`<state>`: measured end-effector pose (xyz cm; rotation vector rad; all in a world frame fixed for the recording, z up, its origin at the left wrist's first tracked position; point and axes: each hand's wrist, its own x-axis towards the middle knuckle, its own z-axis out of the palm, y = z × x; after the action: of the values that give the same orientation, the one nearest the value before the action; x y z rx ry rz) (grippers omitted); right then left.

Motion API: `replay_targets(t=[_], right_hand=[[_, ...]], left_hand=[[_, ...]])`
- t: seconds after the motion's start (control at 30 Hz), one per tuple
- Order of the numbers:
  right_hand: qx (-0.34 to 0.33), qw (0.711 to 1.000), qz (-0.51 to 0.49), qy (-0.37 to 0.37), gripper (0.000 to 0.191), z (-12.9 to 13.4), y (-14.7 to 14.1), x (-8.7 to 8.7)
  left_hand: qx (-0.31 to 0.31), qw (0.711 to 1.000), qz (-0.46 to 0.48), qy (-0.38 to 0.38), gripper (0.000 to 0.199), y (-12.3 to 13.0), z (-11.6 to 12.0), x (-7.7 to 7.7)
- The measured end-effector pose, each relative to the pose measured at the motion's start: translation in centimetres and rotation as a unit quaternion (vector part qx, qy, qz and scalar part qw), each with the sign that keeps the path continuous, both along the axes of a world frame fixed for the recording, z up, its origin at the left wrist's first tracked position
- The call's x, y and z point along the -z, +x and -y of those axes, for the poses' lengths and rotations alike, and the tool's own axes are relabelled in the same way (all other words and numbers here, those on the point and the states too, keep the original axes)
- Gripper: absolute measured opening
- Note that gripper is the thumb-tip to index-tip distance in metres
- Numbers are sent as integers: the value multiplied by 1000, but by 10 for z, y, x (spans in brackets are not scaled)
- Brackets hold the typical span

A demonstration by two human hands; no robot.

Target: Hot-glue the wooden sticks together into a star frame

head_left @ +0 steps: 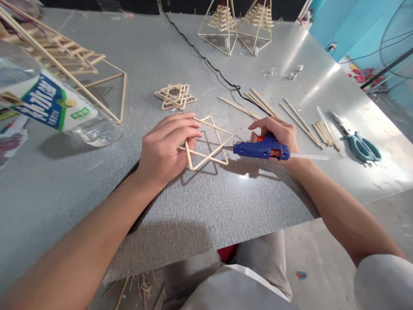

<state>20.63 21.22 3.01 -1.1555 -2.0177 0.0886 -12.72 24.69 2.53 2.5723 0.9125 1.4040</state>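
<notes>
My left hand (171, 144) pinches one side of a star-shaped frame (211, 156) of thin wooden sticks, held tilted just over the table. In my right hand (279, 131) is a blue hot glue gun (258, 150), with a clear glue stick (309, 156) poking out of its back end. Its metal nozzle points left and meets the right side of the star, near where sticks cross; whether it touches cannot be made out. Behind my left hand lies a small pile of star frames (176, 97) made of similar sticks.
Loose wooden sticks (300, 122) and teal-handled scissors (363, 146) lie at the right. A plastic bottle (58, 101) and a large stick structure (93, 79) occupy the left. Two pyramid-shaped stick frames (226, 30) stand at the back. A black cable (206, 60) crosses the table.
</notes>
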Motion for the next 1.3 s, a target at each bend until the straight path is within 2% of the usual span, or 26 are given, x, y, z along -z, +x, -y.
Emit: replay_targets(t=[0.13,0.4,0.73,0.9,1.1,1.3], right_hand=[[7,1000,12,12,9,-2,1,2],[5,999,26,18,13,-2,4,1],[-9,999,54,1,15,-7,7,5],[-14,999,46,-3,14,-7,6,6],[-46,998,49,8,10,-5,8,2],[-6,999,36,10,11,-7,11,-1]], left_hand=[[2,999,14,35,28,2,-2,3],[-22,999,-5,29,27,3,-3,9],[-18,992,-79,97,30,0,-2,7],[-14,996,-70,58,25,0,-2,7],[-49,995,-66,63,28,-1,-3,9],[-21,997,-54,46,23,-3,-3,8]])
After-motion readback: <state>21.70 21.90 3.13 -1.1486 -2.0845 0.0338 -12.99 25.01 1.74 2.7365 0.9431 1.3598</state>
